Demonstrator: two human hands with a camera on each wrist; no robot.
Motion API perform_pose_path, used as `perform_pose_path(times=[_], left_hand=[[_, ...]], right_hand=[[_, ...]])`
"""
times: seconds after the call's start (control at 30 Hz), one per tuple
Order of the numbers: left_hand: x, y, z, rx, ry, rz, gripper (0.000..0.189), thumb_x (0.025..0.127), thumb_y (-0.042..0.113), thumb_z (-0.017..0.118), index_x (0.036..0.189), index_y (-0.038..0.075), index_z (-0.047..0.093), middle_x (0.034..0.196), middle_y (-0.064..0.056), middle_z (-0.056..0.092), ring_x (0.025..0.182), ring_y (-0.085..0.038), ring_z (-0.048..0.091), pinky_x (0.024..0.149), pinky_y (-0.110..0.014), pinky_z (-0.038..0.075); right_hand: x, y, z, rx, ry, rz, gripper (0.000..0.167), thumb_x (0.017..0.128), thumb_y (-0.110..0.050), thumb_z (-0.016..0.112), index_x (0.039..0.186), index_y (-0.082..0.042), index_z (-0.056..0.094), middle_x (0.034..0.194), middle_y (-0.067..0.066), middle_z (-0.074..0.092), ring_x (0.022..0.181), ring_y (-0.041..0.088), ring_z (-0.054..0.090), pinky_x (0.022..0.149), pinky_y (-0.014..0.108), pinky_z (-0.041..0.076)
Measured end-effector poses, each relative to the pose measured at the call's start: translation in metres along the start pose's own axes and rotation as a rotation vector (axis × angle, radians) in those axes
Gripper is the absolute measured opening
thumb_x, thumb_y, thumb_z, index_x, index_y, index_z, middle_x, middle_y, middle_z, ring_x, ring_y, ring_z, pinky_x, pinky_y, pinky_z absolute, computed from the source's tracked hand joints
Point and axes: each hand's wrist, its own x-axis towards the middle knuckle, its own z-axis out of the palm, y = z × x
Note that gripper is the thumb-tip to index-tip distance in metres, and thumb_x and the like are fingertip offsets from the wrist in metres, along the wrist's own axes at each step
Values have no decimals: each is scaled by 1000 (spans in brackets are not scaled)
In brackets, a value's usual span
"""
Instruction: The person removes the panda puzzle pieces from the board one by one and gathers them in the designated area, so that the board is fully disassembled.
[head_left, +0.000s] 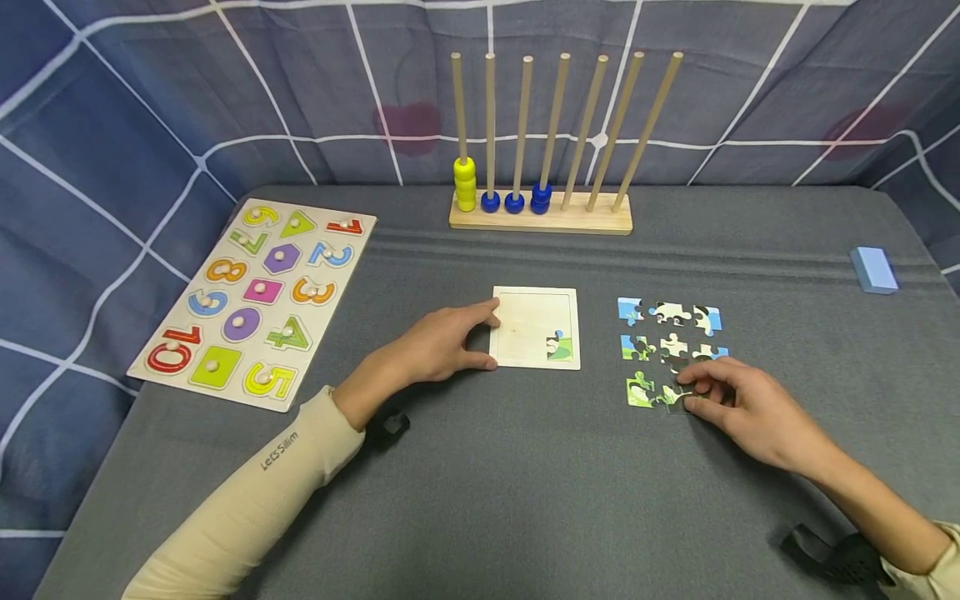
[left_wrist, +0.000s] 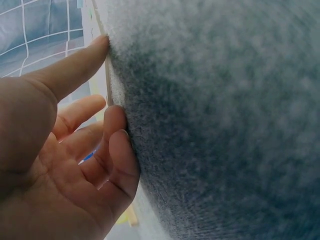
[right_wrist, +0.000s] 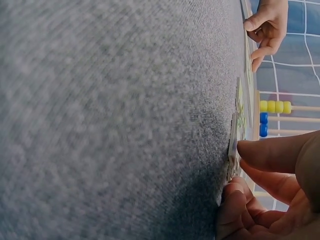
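A square wooden puzzle tray (head_left: 525, 333) lies on the table, with one green-and-white jigsaw piece (head_left: 561, 348) in its lower right corner. My left hand (head_left: 450, 340) rests at the tray's left side, thumb by the lower corner and fingertips on the edge higher up; the left wrist view has the thumb (left_wrist: 75, 70) straight. To the right, several panda jigsaw pieces (head_left: 670, 313) lie in loose rows. My right hand (head_left: 750, 408) pinches a green jigsaw piece (head_left: 672, 395) of the nearest row between thumb and fingers. Its fingers partly cover the pieces behind.
A number and shape peg board (head_left: 251, 304) lies on the left. Behind the tray stands a wooden bead rack (head_left: 540, 220) with tall pegs and yellow and blue beads. A light blue block (head_left: 874, 271) sits at the far right. Patterned curtain (head_left: 315, 83) surrounds the grey table.
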Motion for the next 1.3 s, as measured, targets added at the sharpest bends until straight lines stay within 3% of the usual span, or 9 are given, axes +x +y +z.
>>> perform_pose_path(times=[0.43, 0.77, 1.03, 1.3], left_hand=[[1, 0, -2, 2, -8, -9, 63, 88, 31, 77, 141, 6, 52, 154, -11, 39, 139, -26, 39, 112, -42, 31], [1, 1, -2, 9, -21, -24, 62, 88, 32, 77, 140, 7, 54, 154, -10, 38, 139, -26, 39, 112, -42, 30], [1, 0, -2, 9, -17, -28, 60, 88, 32, 77, 139, 8, 55, 155, -10, 37, 139, -26, 39, 111, -42, 31], [1, 0, 0, 16, -8, -6, 62, 88, 31, 77, 140, 6, 54, 154, -12, 38, 138, -27, 40, 111, -42, 31]], right_hand=[[0, 2, -1, -15, -5, -23, 22, 81, 4, 77, 100, -6, 71, 82, -5, 54, 70, 3, 47, 60, 18, 38], [2, -3, -2, 36, 8, 40, 22, 85, 0, 74, 107, -5, 71, 83, -1, 53, 70, 7, 47, 59, 19, 37], [26, -26, 5, 90, 10, -29, 19, 86, -2, 74, 103, -9, 72, 82, -4, 54, 68, 8, 50, 59, 19, 40], [54, -53, 24, 142, -56, -64, 18, 88, -3, 72, 106, -5, 71, 85, -2, 56, 70, 12, 49, 60, 24, 42]])
